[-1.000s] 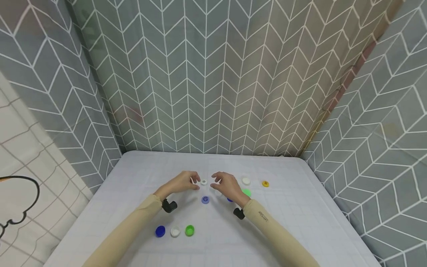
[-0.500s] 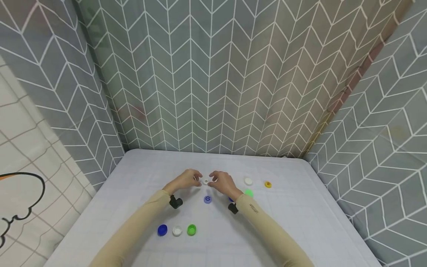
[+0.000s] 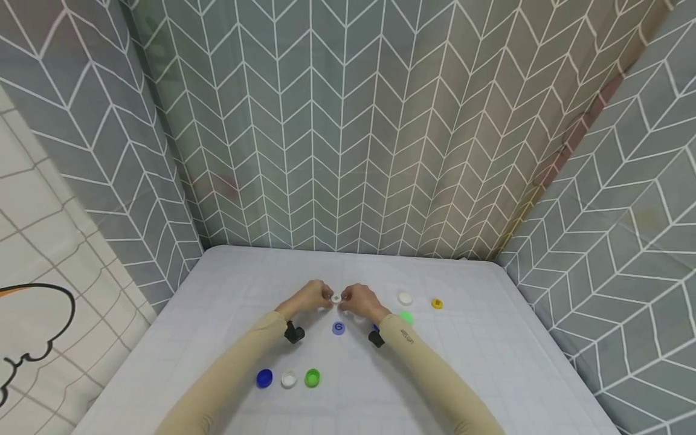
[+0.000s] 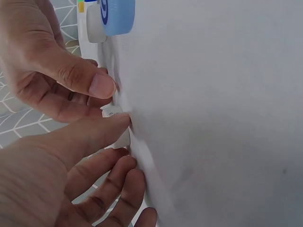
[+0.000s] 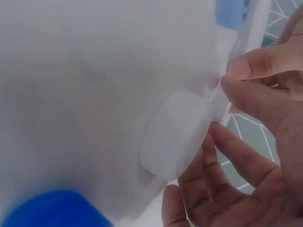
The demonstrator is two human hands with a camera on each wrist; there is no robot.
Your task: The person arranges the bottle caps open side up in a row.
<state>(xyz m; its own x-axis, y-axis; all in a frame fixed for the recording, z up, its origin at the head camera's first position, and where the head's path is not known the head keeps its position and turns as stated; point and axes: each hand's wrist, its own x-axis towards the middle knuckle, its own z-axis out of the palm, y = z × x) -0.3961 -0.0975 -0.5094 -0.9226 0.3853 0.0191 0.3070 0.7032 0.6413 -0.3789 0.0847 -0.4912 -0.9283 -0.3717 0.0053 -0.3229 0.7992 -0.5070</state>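
A small white bottle cap [image 3: 336, 298] with a dark mark on its top is at the middle of the table, between both hands. My left hand [image 3: 314, 295] pinches it from the left; in the left wrist view, the left thumb [image 4: 111, 130] covers much of its side. From the right, my right hand [image 3: 361, 299] grips its other edge between thumb and finger. Just nearer than the hands lies a light blue bottle cap [image 3: 338, 328] marked with a curved letter. In the right wrist view, a larger white cap [image 5: 177, 135] sits close to the right fingers.
A blue cap [image 3: 264, 378], a white cap [image 3: 289, 379] and a green cap [image 3: 312, 378] lie in a row at the front left. Right of the hands are light green [image 3: 406, 317], white [image 3: 405, 298] and yellow [image 3: 437, 303] caps. Patterned curtains surround the white table [image 3: 489, 362].
Both hands have moved inward toward each other, and their fingers have come together on the small white bottle cap. The other caps have stayed in place on the table.
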